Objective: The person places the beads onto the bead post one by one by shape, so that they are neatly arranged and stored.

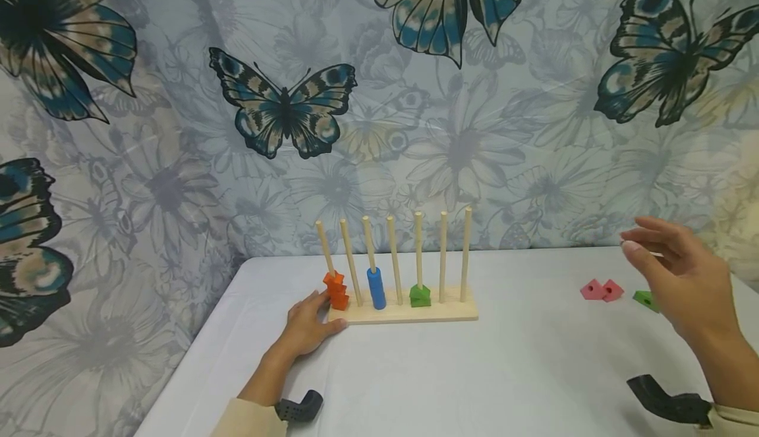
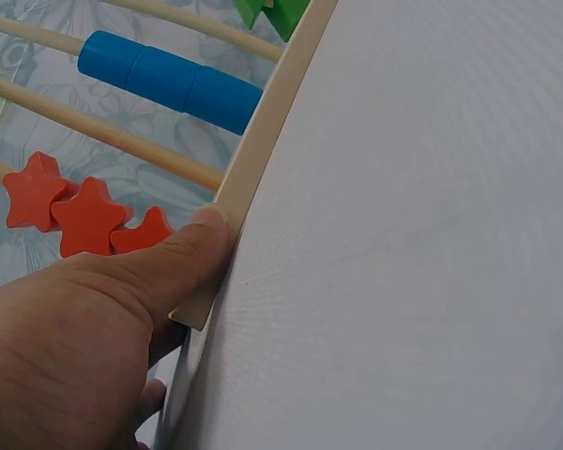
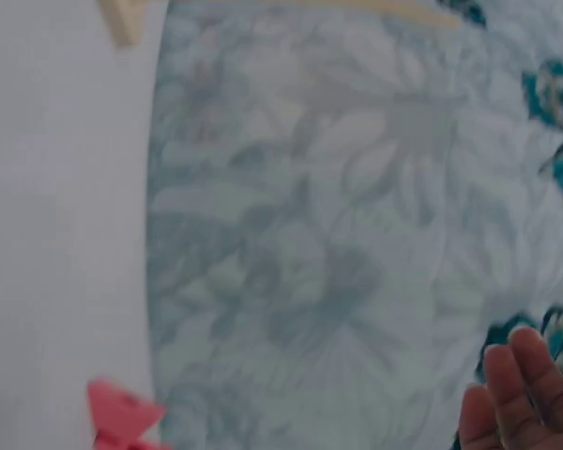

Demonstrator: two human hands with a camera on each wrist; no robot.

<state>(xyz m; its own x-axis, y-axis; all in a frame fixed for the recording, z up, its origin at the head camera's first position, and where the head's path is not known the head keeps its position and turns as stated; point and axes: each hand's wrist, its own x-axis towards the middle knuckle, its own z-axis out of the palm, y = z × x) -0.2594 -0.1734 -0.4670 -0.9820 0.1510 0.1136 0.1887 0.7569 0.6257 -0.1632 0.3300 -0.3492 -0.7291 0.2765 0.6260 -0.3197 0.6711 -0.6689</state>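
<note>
A wooden peg stand (image 1: pixel 409 315) with several upright pegs stands on the table. My left hand (image 1: pixel 306 326) grips its left end, the thumb (image 2: pixel 192 246) lying on the front edge of the base and the other fingers behind. Orange star beads (image 1: pixel 337 292) are stacked on the leftmost peg, blue cylinder beads (image 2: pixel 169 80) on the third, and a green bead (image 1: pixel 420 296) sits low on the fifth. At the right my right hand (image 1: pixel 682 279) is raised above the table with nothing in it, its fingers loosely bent. A green block (image 1: pixel 645 300) is partly hidden behind it.
Two pink blocks (image 1: pixel 601 290) with holes lie side by side on the white tabletop (image 1: pixel 504 371), left of the right hand. A butterfly-print cloth (image 1: pixel 462 147) hangs behind the table. Each wrist has a black device (image 1: pixel 670 401) strapped on.
</note>
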